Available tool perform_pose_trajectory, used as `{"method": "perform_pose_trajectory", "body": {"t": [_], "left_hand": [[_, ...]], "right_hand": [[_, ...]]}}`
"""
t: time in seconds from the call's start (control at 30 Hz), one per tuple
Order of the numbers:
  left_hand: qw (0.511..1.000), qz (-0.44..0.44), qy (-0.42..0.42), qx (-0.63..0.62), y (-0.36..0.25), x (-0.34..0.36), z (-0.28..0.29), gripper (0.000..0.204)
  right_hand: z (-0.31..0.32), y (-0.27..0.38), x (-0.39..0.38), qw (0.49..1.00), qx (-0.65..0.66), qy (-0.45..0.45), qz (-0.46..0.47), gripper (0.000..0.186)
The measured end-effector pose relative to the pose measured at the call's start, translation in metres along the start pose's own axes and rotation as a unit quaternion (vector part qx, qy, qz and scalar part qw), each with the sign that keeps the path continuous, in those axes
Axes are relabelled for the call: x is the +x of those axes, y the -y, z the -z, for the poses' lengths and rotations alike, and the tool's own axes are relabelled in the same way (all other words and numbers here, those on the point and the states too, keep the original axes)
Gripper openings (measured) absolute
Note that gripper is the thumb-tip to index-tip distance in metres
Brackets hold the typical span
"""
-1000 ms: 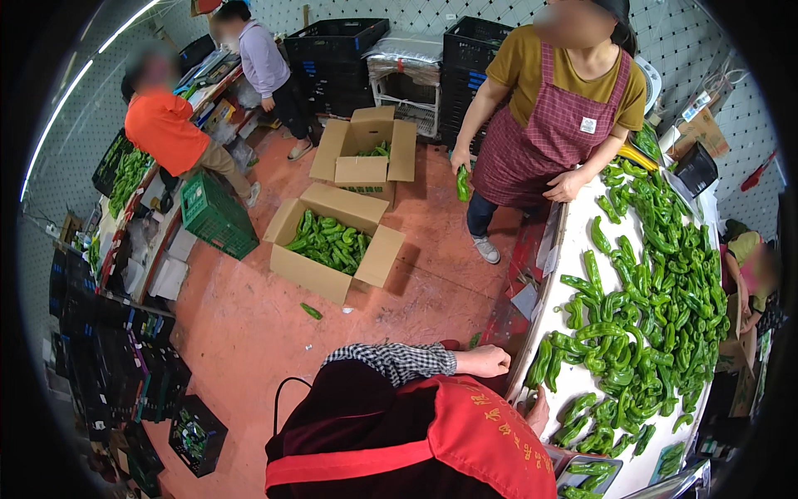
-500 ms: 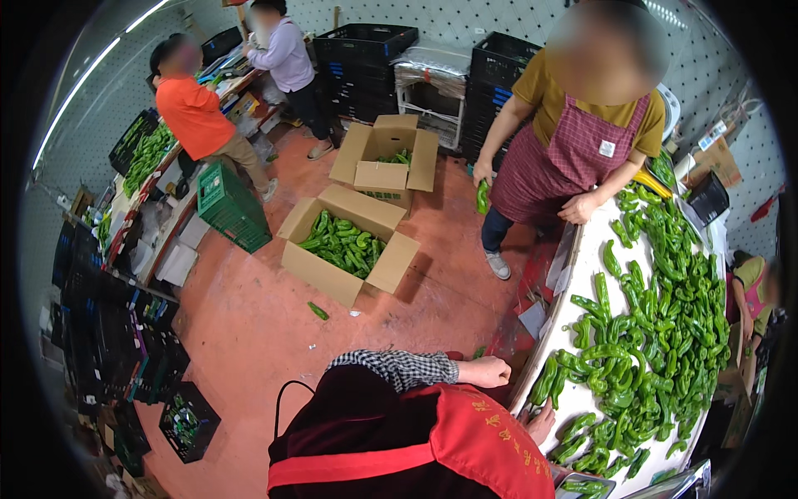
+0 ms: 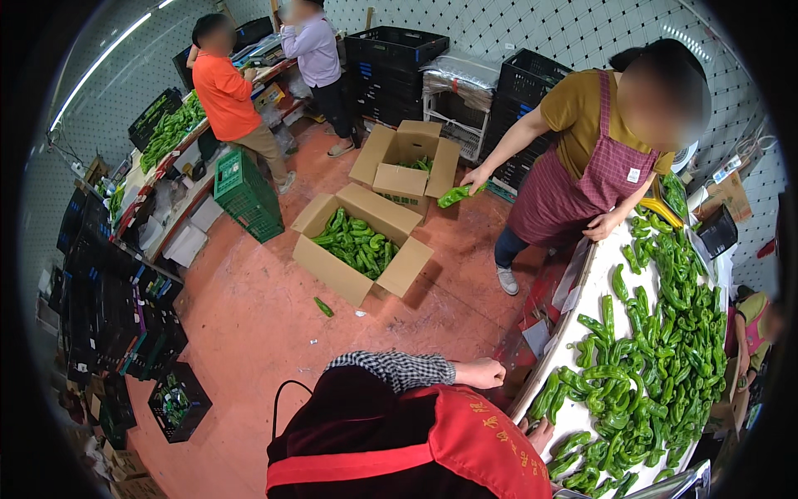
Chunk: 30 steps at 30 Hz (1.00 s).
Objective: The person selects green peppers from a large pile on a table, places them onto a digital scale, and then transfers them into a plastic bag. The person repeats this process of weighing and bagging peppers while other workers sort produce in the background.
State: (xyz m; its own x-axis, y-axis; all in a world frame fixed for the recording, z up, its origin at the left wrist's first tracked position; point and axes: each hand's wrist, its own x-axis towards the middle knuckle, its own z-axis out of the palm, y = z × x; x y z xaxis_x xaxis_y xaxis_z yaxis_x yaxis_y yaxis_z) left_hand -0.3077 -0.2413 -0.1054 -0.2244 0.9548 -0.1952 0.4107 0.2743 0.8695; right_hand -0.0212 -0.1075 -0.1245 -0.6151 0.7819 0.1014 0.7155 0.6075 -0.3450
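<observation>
My left hand (image 3: 482,374), at the end of a checked sleeve, has its fingers curled closed beside the white table's edge; anything inside them is hidden. My right hand (image 3: 539,437), partly behind my red apron (image 3: 486,437), is at that edge with fingers slightly apart, nearest some green peppers (image 3: 549,397). Many more peppers (image 3: 648,374) cover much of the white table (image 3: 573,328) on the right.
A co-worker (image 3: 594,166) in a maroon apron holds a pepper (image 3: 453,195). Cardboard boxes (image 3: 359,284) (image 3: 378,150) with peppers, a green crate (image 3: 245,195) and black crates (image 3: 386,75) stand on the floor. Two people (image 3: 229,100) (image 3: 316,50) stand at the back-left bench; another (image 3: 752,337) is far right.
The co-worker in the maroon apron has leaned forward and swung the pepper out toward the open boxes. The view has shifted slightly. My hands have hardly moved.
</observation>
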Motion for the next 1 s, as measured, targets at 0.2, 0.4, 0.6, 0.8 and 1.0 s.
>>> {"method": "perform_pose_trajectory", "body": {"t": [0.2,0.4,0.6,0.8,1.0], "left_hand": [[1.0,0.001,0.006,-0.01,0.006,0.003,-0.005,0.023],[1.0,0.008,0.023,0.008,0.017,0.01,-0.012,0.025],[1.0,0.011,0.027,0.004,0.018,0.013,-0.014,0.025],[0.999,0.009,0.047,0.007,0.014,0.017,-0.015,0.026],[0.998,0.007,0.057,-0.003,0.015,0.03,-0.018,0.028]], "right_hand": [[-0.002,-0.003,0.004,0.998,0.04,0.02,-0.043,0.033],[-0.008,-0.016,0.009,0.999,0.043,-0.007,-0.021,0.017],[-0.001,-0.019,0.01,0.962,0.245,0.024,-0.12,0.02],[0.031,-0.006,0.011,0.852,0.472,0.041,-0.222,0.032],[0.058,0.0,0.02,0.874,0.433,0.039,-0.218,0.037]]}}
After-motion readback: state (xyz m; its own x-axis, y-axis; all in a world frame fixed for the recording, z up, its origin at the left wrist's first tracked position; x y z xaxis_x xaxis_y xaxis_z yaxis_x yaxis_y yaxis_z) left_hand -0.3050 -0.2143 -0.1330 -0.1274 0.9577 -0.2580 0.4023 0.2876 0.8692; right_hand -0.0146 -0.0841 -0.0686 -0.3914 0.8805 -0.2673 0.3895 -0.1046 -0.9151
